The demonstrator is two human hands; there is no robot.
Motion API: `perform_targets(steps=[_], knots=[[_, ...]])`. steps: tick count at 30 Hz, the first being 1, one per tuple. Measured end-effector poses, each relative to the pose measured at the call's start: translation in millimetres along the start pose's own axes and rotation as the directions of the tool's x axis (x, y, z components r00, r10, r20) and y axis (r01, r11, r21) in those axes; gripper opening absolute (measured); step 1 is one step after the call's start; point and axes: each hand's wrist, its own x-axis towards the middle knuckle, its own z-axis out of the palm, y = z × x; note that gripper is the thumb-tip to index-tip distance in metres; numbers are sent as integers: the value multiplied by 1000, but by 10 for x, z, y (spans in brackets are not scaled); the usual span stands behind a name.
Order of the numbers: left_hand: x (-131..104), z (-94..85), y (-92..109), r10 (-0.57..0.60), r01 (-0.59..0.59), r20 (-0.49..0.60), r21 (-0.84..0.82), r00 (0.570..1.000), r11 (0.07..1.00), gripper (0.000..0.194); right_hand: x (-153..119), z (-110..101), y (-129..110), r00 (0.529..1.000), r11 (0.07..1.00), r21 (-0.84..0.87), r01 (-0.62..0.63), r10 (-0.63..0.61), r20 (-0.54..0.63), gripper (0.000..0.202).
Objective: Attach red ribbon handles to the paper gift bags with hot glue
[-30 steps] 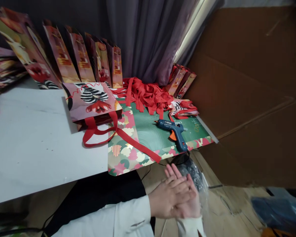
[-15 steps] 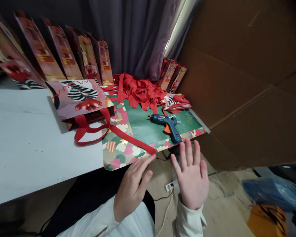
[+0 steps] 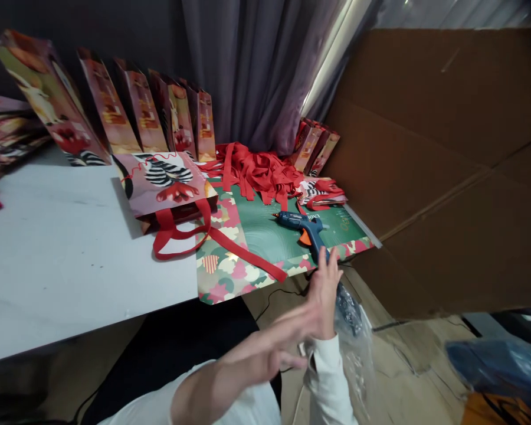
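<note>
Beyond the near edge of the white table [image 3: 71,254], the left hand [image 3: 252,363] is smeared by motion, its separate fingers hard to make out. It crosses in front of the right hand [image 3: 325,295], hiding part of it; both are open and hold nothing visible, but whether they touch I cannot tell. The right fingertips overlap the lower handle of the blue glue gun [image 3: 292,221] in view, contact unclear. That gun lies on the green printed sheet [image 3: 265,227], between the right hand and the red ribbon pile [image 3: 265,174]. Left of it, a handled paper bag [image 3: 166,186] lies flat. The folded bags [image 3: 9,139] are cut off at the left edge.
</note>
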Motion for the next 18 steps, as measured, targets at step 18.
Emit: perform_targets(steps=[18], knots=[[159,-72,-183,6,-99,-477,-171,879,980,36,-89,-312,-607,710,-556,515,-653,-212,672,71]])
